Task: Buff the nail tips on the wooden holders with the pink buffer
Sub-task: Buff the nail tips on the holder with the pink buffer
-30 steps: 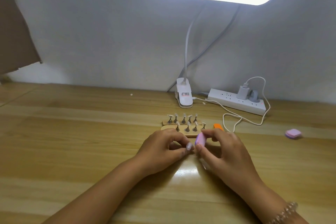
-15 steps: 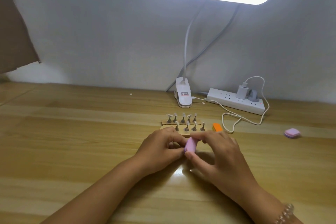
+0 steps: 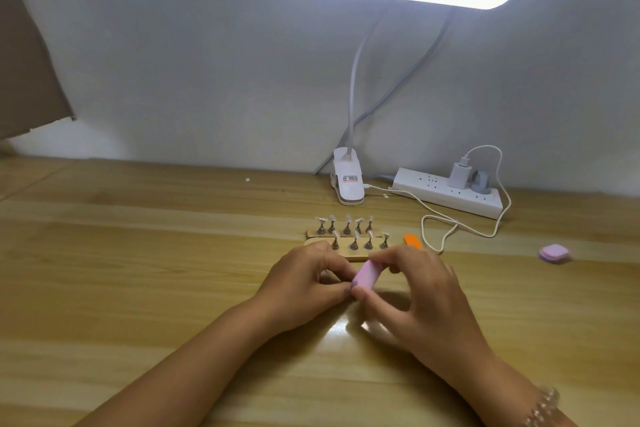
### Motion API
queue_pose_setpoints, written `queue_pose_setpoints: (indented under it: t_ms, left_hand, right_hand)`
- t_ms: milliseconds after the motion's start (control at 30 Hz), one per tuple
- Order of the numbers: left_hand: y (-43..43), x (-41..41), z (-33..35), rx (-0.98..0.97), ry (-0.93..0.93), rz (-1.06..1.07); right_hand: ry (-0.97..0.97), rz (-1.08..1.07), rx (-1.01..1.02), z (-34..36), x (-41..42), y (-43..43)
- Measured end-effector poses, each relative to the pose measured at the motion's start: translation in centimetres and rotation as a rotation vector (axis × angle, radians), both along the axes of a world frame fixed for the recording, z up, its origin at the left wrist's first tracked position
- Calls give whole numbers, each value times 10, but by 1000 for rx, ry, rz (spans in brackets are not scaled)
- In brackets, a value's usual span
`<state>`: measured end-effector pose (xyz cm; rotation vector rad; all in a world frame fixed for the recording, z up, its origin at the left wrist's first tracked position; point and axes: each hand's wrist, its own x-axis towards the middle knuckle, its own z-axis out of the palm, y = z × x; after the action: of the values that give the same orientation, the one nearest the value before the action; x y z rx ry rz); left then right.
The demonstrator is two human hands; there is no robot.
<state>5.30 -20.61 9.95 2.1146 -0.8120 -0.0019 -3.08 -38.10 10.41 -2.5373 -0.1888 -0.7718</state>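
At the middle of the wooden table (image 3: 138, 288), just in front of the two wooden holders (image 3: 360, 255), the hands meet. The right hand (image 3: 426, 295) pinches the pink buffer (image 3: 364, 276) between thumb and fingertips, with the buffer tilted up toward the holders. The left hand (image 3: 304, 282) has its fingers curled inward, tips drawn together at the buffer's lower end. What they may pinch is hidden, so I cannot tell whether they hold anything.

The holders lie one behind the other. Nail tips (image 3: 347, 218) stand on them on small metal stands, five at the back and four showing in front.

An orange block (image 3: 412, 241) sits just right of the near holder. A second pink block (image 3: 554, 253) lies well apart to the right. A clamp lamp (image 3: 348, 184) and a power strip (image 3: 446, 196) stand by the wall. A beaded bracelet (image 3: 543, 406) circles the right wrist.
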Motion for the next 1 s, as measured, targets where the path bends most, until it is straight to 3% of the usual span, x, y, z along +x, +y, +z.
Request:
queue_pose_setpoints:
  t_ms: [200,333,500,633,800,933,1000]
  left_hand:
    - [0,-1,0,-12,-6,-5]
    - [0,0,0,-19,5,-11]
    - [1,1,-1,-22,18,-23]
    - [-1,3,-1,-7,8,-18]
    - [0,1,-2,-7,7,-13]
    - [0,2,-2,4,-5,-8]
    - [0,2,-2,2,-3,-7]
  right_hand:
    - [-2,-89,119,-1,5,-12]
    - [34,63,14,1,-2,1]
    - [31,-40,52,0,4,-9]
    - [23,87,-75,1,-3,3]
    - [8,-40,3,-1,4,-7]
    - [1,73,-76,1,-2,3]
    - [24,26,-49,1,1,0]
